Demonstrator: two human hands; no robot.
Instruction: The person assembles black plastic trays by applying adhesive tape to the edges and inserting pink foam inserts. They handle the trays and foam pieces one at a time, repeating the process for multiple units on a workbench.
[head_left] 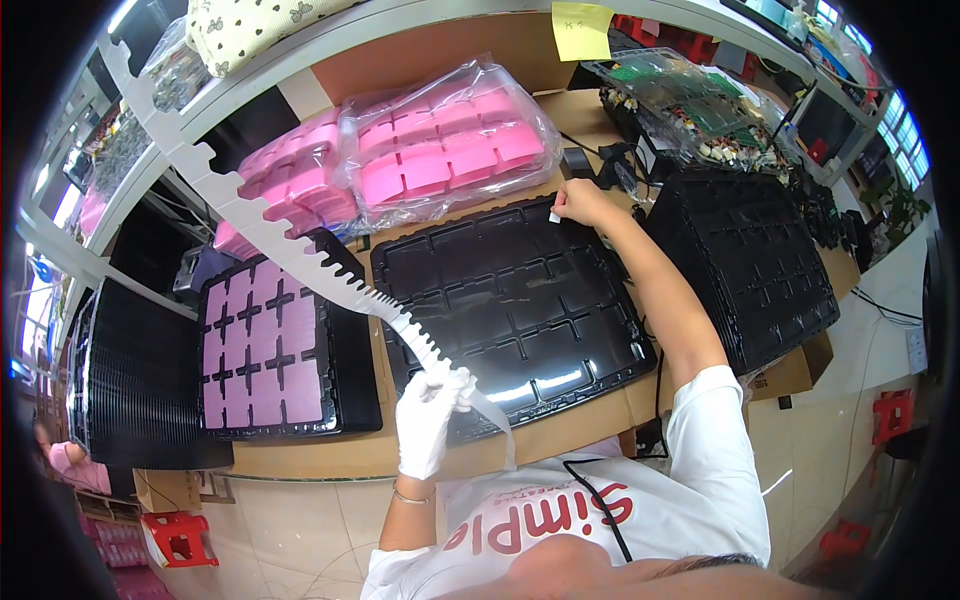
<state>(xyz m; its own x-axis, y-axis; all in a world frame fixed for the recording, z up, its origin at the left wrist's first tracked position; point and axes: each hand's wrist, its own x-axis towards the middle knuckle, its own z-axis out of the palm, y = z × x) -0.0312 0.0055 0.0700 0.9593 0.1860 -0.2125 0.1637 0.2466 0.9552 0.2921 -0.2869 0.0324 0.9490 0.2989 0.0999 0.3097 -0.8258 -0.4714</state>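
Observation:
My left hand (430,420), in a white glove, is closed around a long pale strip (265,235) with a notched, toothed edge. The strip runs up to the far left above the bench, and its short tail hangs below my fingers. At the far edge of a black plastic tray (470,290), the bare fingers of my right hand (580,203) pinch a small white piece (554,217) that looks like a label. That tray is divided by raised cross-shaped ribs. Whether the white piece touches the tray I cannot tell.
Left of the tray lies another black tray holding pink pads (235,345), beside a tall stack of black trays (135,370). Bagged pink pads (450,150) sit behind. At the right stand more black trays (750,270); circuit boards (690,95) lie beyond. Red stools (180,540) are on the floor.

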